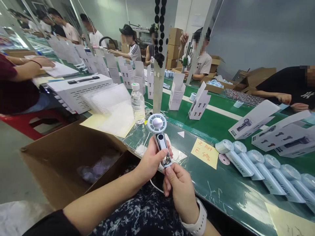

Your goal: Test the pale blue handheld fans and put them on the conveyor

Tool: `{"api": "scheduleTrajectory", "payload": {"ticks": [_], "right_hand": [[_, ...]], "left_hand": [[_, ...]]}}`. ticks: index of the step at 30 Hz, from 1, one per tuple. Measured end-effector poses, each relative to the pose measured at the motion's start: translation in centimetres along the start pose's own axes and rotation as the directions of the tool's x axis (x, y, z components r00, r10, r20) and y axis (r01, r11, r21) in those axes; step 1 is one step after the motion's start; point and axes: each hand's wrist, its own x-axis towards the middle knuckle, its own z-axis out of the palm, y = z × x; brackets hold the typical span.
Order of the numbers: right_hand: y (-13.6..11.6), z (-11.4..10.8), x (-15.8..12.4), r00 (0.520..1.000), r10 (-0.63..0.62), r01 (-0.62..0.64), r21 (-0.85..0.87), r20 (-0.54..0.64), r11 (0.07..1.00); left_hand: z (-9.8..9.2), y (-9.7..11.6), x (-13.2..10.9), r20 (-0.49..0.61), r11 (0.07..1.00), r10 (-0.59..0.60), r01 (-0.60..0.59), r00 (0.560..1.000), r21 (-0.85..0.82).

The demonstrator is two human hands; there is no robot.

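Note:
A light-blue and white handheld fan with a round ringed head stands upright in front of me. My left hand is closed around its handle, the thumb lying on the shiny front panel. At the handle's lower end, my right hand pinches a white cable, which loops below the hands and runs into the fingers. The fingers hide the cable's tip, so I cannot tell whether it is plugged into the fan. A white watch is on my right wrist.
Several wrapped blue fans lie in a row at right, near a yellow note. Several white boxes stand along the green belt. A water bottle stands beside a post. An open carton is at left. Co-workers sit around.

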Motion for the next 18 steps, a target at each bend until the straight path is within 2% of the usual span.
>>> {"api": "scheduleTrajectory", "payload": {"ticks": [2,4,6,7,9,11,12,13,14,16,18], "right_hand": [[-0.2,-0.3,-0.2,0.998,-0.060,0.062,-0.117,0.025,0.991],[-0.9,-1.0,-0.5,0.982,-0.151,0.174,-0.253,0.111,0.952],[-1.8,-2.1,-0.6,0.950,-0.246,0.299,-0.328,0.194,0.896],[-2.2,-2.6,-0.5,0.939,-0.291,0.339,-0.365,0.183,0.867],[-2.8,-3.6,-0.2,0.928,-0.373,0.329,-0.489,0.010,0.808],[-3.1,-4.2,0.2,0.878,-0.432,0.244,-0.582,-0.206,0.775],[-3.1,-4.3,0.5,0.869,-0.435,0.239,-0.569,-0.237,0.787],[-3.1,-4.3,0.6,0.890,-0.410,0.265,-0.505,-0.199,0.821],[-3.1,-4.2,0.7,0.924,-0.368,0.300,-0.396,-0.107,0.868],[-2.9,-3.8,0.6,0.948,-0.298,0.312,-0.153,0.110,0.938],[-2.7,-3.5,0.3,0.946,-0.258,0.268,-0.023,0.197,0.963]], "left_hand": [[-0.2,0.0,0.1,0.028,0.999,-0.028,0.029,0.999,-0.025],[-0.4,0.5,0.4,0.038,0.990,-0.096,0.099,0.995,-0.101],[-0.6,1.3,0.8,-0.030,0.975,-0.142,0.135,0.989,-0.178],[-0.6,1.6,1.0,-0.076,0.971,-0.149,0.131,0.986,-0.199],[-0.6,2.0,1.0,-0.091,0.969,-0.164,0.142,0.982,-0.203],[-0.3,1.7,0.4,0.038,0.963,-0.199,0.203,0.979,-0.175],[-0.1,1.4,0.0,0.131,0.960,-0.218,0.237,0.967,-0.149],[0.2,0.9,-0.4,0.218,0.957,-0.233,0.263,0.948,-0.120],[0.4,0.4,-0.9,0.280,0.959,-0.237,0.271,0.930,-0.088],[0.6,-0.6,-1.6,0.321,0.969,-0.229,0.246,0.919,-0.013],[0.6,-1.2,-2.0,0.323,0.974,-0.225,0.208,0.919,0.088]]}}
